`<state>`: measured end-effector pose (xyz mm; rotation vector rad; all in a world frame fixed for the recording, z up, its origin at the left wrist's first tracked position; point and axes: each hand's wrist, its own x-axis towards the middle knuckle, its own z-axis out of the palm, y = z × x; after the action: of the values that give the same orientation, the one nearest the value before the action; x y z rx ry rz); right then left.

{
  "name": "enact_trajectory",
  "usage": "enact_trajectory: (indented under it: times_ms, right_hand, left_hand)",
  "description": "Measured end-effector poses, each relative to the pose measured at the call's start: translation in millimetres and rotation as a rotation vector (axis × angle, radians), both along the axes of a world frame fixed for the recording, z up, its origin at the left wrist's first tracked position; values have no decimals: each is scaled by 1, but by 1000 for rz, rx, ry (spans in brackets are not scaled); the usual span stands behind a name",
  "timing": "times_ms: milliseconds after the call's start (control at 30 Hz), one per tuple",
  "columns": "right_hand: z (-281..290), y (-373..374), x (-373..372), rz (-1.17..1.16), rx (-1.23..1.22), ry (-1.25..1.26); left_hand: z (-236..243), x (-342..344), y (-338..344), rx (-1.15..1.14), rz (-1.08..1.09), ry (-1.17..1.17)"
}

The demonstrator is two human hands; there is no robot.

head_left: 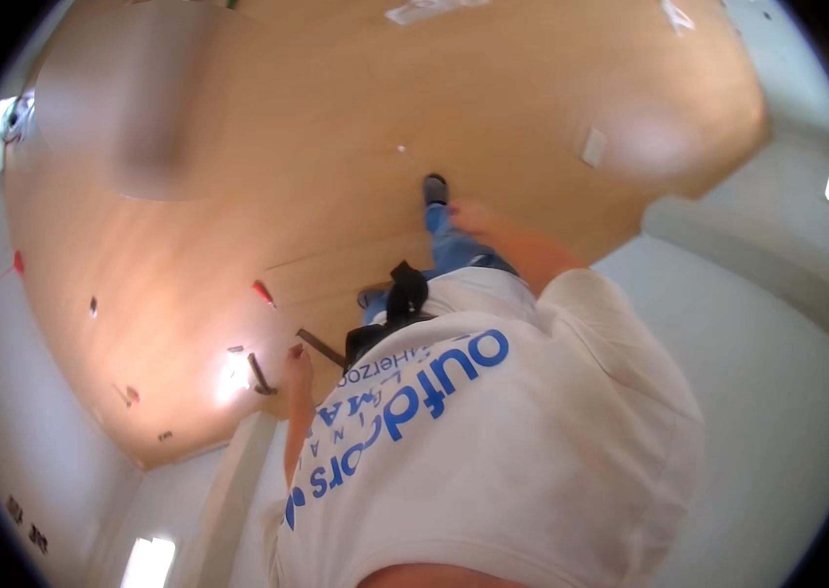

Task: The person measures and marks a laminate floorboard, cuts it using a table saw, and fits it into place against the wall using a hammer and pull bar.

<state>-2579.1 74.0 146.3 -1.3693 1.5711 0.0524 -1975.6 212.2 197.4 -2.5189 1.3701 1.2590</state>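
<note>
My left hand (pixel 300 367) hangs low beside my hip with its fingers curled. Whatever it may hold is too small to make out. Close to it, a brown, narrow bar-like piece (pixel 320 346) juts out from a black pouch or strap (pixel 365 341) at my waist; I cannot tell whether the hand touches it. My right hand (pixel 468 216) is smeared by motion, near my jeans (pixel 452 245) at the thigh, so its fingers cannot be read. On the floor near the left hand lies a dark bar-shaped tool (pixel 258 374). A red-handled tool (pixel 263 292) lies farther forward.
Wood-look flooring (pixel 336 127) spreads out to pale walls (pixel 757 323). A blurred, tall grey-brown shape (pixel 154 108) stands at the far left. A white flat piece (pixel 593 147) lies at right, crumpled clear plastic (pixel 429 10) at the far edge. Small scraps (pixel 132 394) lie left.
</note>
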Motion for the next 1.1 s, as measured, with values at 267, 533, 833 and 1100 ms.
enact_trajectory:
  times_ms: [267,533,833,1100]
  right_hand:
    - [-22,-91,-210,-279,46,323]
    - [-24,-123,-196,-395,44,22]
    - [-69,-170,2,267,3,219]
    - [-301,-139,188,292,163,96]
  left_hand:
    - [30,-147,10,-54,272,230]
    - [64,-160,-39,30,185,143]
    - [-9,-113,-91,-109,403,327]
    - [-184,-70,-42,53,90,85]
